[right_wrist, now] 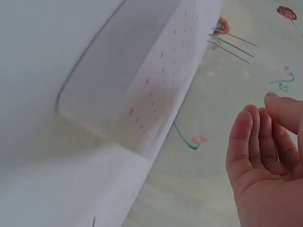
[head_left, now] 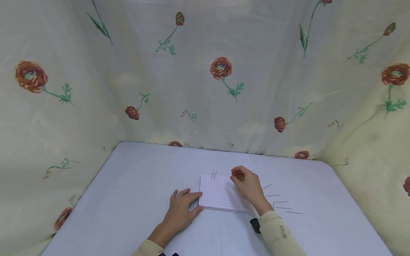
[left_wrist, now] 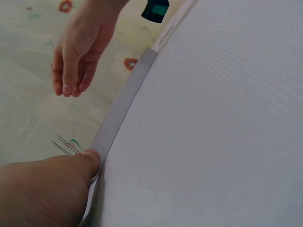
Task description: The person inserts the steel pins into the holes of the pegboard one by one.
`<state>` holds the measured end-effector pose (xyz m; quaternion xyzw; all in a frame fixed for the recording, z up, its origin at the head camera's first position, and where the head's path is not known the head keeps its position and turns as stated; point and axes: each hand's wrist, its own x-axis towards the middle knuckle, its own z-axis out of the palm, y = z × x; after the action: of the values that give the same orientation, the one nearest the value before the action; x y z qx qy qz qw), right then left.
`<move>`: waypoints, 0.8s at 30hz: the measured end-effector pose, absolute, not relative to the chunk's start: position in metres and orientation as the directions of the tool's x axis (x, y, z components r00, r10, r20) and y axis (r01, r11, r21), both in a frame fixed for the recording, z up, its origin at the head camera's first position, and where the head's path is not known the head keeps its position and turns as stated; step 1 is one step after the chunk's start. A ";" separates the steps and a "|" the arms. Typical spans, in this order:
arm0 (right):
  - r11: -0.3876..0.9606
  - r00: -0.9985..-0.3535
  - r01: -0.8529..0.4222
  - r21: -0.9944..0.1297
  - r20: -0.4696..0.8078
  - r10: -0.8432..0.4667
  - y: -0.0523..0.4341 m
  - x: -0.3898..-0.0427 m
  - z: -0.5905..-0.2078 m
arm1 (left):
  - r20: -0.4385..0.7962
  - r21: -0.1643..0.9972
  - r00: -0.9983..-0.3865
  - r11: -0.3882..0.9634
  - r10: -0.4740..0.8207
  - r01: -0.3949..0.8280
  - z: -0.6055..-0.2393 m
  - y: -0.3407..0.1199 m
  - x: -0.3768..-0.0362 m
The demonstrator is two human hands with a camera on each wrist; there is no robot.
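A white board (head_left: 221,193) with a grid of small holes lies on the table. Three thin dark metal rods (right_wrist: 232,45) stand in it near its far left corner. At the board's left edge, my left hand (head_left: 183,210) rests its thumb and forefinger against the side, fingers fairly straight. Over the far right part of the board hovers my right hand (head_left: 248,185), its fingers loosely bent and the thumb close to them. No rod shows between those fingers in the right wrist view. Several loose rods (head_left: 282,207) lie on the table to the right, partly behind the right wrist.
The white tabletop (head_left: 134,185) extends around the board. A flower-printed curtain (head_left: 192,71) closes off the back and both sides. By the right cuff there is a small black piece (head_left: 255,225).
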<state>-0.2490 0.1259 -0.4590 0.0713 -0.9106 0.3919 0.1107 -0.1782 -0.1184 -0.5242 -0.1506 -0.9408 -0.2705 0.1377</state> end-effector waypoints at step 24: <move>0.770 -0.961 -0.104 -0.629 0.264 0.086 0.217 -0.217 -0.453 | 0.344 0.478 -0.917 0.802 0.204 0.358 -0.525 -0.118 -0.177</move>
<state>-0.2168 0.2170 -0.4531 0.0048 -0.9303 0.3389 0.1402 -0.1772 -0.1178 -0.5248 -0.1495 -0.9391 -0.2764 0.1392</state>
